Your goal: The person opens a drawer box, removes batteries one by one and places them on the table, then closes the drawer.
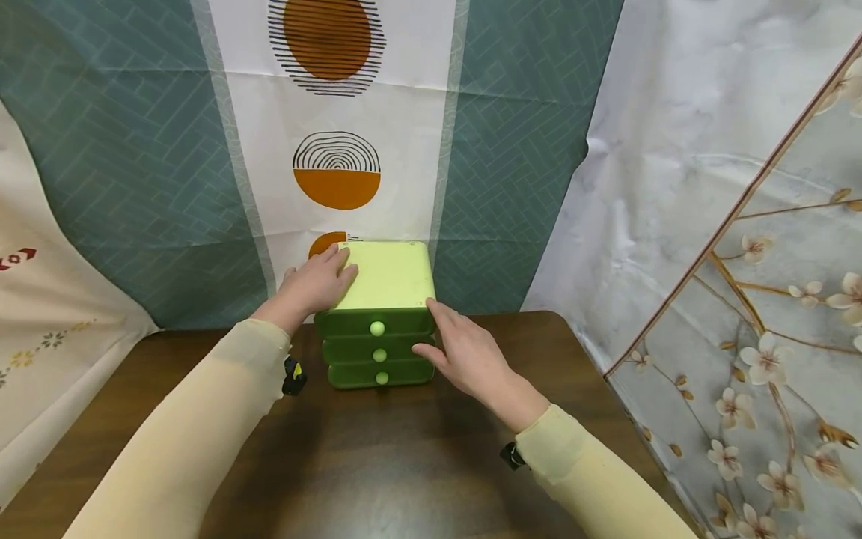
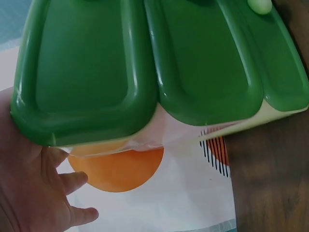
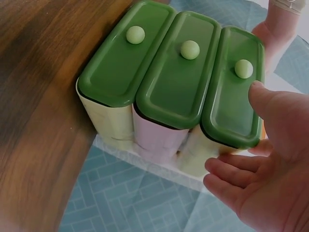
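A small three-drawer box point(image 1: 385, 275) has a pale yellow-green top, green drawer fronts and round light-green knobs. It stands upright on the brown table, with all its drawers closed. My left hand point(image 1: 318, 281) rests at the top's left edge, its thumb over the top. In the left wrist view, fingers of that hand point(image 2: 41, 188) spread beside the box. At the right side, my right hand point(image 1: 468, 350) has its fingers extended along the upper drawer's corner. The right wrist view shows that hand point(image 3: 273, 169) around the corner, thumb before the green front; exact fingertip contact is partly hidden.
The dark wooden table point(image 1: 377, 464) extends in front of the box and to both sides. Behind hangs a teal and white patterned cloth point(image 1: 525, 150). A floral cloth point(image 1: 754, 359) borders the table on the right, and a cream cloth point(image 1: 54, 299) on the left.
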`<state>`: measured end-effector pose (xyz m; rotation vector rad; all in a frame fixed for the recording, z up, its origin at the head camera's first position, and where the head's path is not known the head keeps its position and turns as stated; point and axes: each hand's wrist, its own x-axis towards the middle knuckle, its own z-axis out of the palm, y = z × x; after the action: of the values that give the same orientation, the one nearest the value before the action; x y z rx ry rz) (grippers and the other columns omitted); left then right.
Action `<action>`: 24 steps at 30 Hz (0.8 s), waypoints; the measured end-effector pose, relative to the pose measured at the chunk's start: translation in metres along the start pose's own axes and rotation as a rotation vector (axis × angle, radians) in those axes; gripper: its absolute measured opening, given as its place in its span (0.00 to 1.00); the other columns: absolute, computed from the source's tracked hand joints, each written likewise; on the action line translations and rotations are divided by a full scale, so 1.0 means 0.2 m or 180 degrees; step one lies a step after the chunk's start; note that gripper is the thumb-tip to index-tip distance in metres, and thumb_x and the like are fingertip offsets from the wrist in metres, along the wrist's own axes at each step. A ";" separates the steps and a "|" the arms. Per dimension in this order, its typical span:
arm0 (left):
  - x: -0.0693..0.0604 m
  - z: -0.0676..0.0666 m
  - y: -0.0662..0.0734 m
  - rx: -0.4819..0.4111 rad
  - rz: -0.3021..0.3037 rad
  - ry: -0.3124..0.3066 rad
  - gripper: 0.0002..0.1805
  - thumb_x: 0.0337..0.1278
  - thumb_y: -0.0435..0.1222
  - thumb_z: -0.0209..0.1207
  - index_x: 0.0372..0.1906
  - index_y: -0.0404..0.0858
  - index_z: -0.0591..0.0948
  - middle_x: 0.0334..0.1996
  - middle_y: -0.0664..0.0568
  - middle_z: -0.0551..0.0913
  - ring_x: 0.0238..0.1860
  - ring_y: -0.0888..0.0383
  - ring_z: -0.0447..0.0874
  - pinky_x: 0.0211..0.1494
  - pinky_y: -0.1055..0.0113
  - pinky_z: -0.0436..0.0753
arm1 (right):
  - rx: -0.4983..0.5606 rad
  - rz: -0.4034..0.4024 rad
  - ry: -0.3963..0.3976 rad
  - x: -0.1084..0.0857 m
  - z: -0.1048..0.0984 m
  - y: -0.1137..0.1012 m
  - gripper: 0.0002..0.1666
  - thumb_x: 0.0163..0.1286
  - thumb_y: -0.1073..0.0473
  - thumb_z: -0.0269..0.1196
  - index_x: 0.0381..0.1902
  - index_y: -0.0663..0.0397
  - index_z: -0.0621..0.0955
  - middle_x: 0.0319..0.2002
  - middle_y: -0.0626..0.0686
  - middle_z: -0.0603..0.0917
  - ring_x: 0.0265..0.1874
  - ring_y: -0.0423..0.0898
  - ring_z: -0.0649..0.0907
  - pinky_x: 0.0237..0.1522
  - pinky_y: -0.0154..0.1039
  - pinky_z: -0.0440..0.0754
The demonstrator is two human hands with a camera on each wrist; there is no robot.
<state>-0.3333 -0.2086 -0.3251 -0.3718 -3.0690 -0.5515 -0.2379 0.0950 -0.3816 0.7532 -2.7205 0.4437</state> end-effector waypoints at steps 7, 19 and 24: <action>0.00 0.00 -0.01 -0.0045 -0.0057 -0.0051 0.41 0.90 0.60 0.33 0.93 0.45 0.48 0.91 0.40 0.41 0.88 0.33 0.43 0.80 0.19 0.42 | 0.0007 -0.0069 0.0091 -0.01 0.01 0.00 0.52 0.81 0.39 0.69 0.88 0.59 0.62 0.80 0.61 0.73 0.76 0.58 0.78 0.71 0.57 0.80; 0.00 0.01 -0.03 -0.0085 -0.0053 -0.0158 0.41 0.90 0.61 0.30 0.93 0.46 0.45 0.91 0.41 0.37 0.89 0.35 0.41 0.81 0.21 0.45 | -0.0027 0.0020 0.0027 0.00 -0.01 0.00 0.51 0.82 0.36 0.66 0.88 0.55 0.63 0.80 0.60 0.74 0.76 0.59 0.78 0.73 0.57 0.79; 0.00 -0.01 -0.02 -0.0056 -0.0063 -0.0176 0.41 0.90 0.60 0.32 0.93 0.45 0.46 0.91 0.39 0.39 0.89 0.35 0.42 0.81 0.22 0.45 | -0.0100 0.0028 0.0136 -0.01 -0.03 -0.02 0.48 0.82 0.36 0.66 0.86 0.55 0.67 0.78 0.59 0.77 0.74 0.59 0.79 0.72 0.57 0.80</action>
<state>-0.3348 -0.2140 -0.3244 -0.3636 -3.1261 -0.5788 -0.2327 0.0951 -0.3761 0.7156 -2.6856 0.4133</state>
